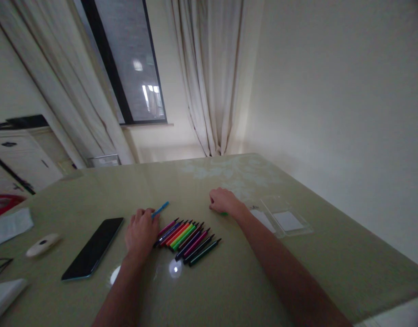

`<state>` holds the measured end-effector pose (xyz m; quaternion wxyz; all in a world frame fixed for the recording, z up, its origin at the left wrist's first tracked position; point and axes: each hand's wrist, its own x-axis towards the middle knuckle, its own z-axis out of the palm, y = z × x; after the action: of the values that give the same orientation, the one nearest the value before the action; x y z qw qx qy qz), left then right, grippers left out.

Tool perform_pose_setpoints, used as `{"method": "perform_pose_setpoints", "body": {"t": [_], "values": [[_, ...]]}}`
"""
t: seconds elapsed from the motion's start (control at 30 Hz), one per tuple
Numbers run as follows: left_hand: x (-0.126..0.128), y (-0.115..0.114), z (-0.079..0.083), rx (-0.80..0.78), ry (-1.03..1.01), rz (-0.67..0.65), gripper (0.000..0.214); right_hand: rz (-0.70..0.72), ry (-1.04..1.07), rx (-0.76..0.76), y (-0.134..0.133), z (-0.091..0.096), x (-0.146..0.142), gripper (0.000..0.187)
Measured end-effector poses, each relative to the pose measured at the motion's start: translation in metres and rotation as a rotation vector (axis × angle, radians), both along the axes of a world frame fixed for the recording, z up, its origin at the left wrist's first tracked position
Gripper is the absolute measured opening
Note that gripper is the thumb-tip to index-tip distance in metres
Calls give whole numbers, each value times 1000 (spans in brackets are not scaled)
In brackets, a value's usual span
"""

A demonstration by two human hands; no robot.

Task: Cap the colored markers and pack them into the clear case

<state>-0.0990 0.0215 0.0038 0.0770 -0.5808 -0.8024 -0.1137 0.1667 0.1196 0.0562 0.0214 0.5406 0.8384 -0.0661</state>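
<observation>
My left hand (142, 230) is closed with curled fingers around a light-blue marker (160, 209), whose far end points up and to the right. Just to its right, a row of markers (185, 236) lies side by side, slanted on the table, in pink, purple, orange, green, black and other dark colours. My right hand (226, 202) is closed like a fist over the table beyond the row. Beneath it shows a short bit of a green marker (224, 214); the rest is hidden by the hand. A clear plastic case (286, 220) with white inserts lies open beyond my right forearm.
A black phone (93, 250) lies left of my left hand. Beyond it are a white oval object (42, 245), a pale cloth or paper (12, 227) and a white object (6, 297) at the near left edge. The table (229, 290) meets a wall at right.
</observation>
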Motion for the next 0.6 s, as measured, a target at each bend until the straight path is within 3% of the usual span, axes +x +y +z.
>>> {"method": "perform_pose_setpoints", "body": {"t": [0.2,0.33,0.43,0.5,0.6], "values": [[0,0,1,29,0,-30,27,-27,-12,18,-1,0,1,24],[10,7,2,135,-211,-187,26,-10,54,71,-3,7,-2,30],[23,7,2,194,-384,-372,24,200,333,91,-6,12,-12,44],[32,4,4,220,-412,-464,25,394,489,67,-9,15,-21,35],[41,-4,10,235,-379,-536,29,546,486,71,-14,16,-31,16]]}}
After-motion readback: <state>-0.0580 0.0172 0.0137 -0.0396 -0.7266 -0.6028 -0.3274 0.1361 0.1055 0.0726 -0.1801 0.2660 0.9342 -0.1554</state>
